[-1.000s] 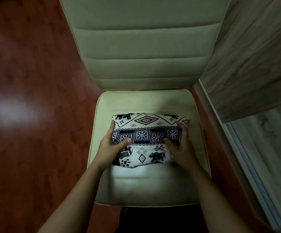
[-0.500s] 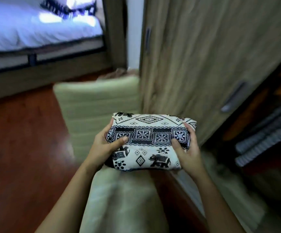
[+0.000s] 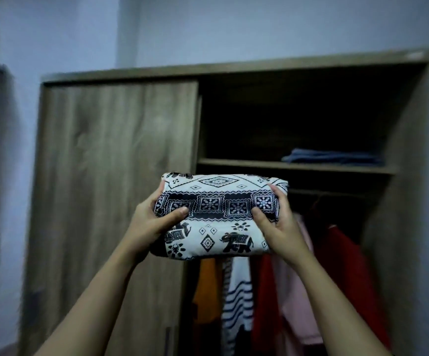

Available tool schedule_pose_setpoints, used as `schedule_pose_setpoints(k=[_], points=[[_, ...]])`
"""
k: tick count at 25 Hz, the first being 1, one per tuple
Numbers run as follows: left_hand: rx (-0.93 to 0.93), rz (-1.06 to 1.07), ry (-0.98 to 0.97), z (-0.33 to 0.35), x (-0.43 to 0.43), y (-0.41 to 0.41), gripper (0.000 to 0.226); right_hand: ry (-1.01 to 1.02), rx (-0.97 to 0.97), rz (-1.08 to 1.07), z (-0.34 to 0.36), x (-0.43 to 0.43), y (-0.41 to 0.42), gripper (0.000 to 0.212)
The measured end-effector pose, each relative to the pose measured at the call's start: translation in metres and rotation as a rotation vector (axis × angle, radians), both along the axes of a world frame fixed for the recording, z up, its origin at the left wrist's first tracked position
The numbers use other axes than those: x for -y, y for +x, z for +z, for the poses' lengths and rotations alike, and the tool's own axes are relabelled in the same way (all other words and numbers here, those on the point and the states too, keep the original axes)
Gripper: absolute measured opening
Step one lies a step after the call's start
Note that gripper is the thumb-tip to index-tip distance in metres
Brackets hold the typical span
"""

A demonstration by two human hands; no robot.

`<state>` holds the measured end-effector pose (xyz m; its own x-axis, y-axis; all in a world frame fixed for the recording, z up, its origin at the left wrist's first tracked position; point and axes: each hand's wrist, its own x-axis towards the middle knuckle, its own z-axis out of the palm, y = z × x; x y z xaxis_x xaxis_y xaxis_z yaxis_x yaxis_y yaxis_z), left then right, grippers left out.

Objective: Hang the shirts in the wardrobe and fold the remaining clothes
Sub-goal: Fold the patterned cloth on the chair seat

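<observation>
you hold the folded elephant-print garment (image 3: 218, 217) up in front of the open wardrobe (image 3: 116, 155), your left hand (image 3: 154, 222) gripping its left end and your right hand (image 3: 280, 227) gripping its right end, thumbs pressed on top and fingers curled under. the bundle sits just below the level of the shelf (image 3: 295, 166), where folded blue clothes (image 3: 334, 158) lie. below, hanging shirts (image 3: 236, 299) in orange, stripes, red and pink fill the rail (image 3: 329, 194).
</observation>
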<state>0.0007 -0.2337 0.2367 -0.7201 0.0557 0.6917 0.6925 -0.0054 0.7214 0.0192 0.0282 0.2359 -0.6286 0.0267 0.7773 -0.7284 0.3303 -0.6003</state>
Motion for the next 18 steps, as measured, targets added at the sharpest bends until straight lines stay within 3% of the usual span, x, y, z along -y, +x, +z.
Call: schedule_pose_setpoints(k=[5,11,18], points=[[-0.126,-0.215,-0.063,0.078,-0.100,-0.041,0.063,0.036,-0.065,-0.284,0.070,-0.093,0.018,0.057],[-0.171,-0.245,-0.109,0.161,-0.195,-0.103,0.094,0.183,-0.066,-0.608,0.154,-0.175,0.001,0.062],[-0.127,-0.334,0.025,0.224,-0.281,-0.173,0.052,0.262,-0.069,-0.772,0.228,-0.246,-0.082,0.063]])
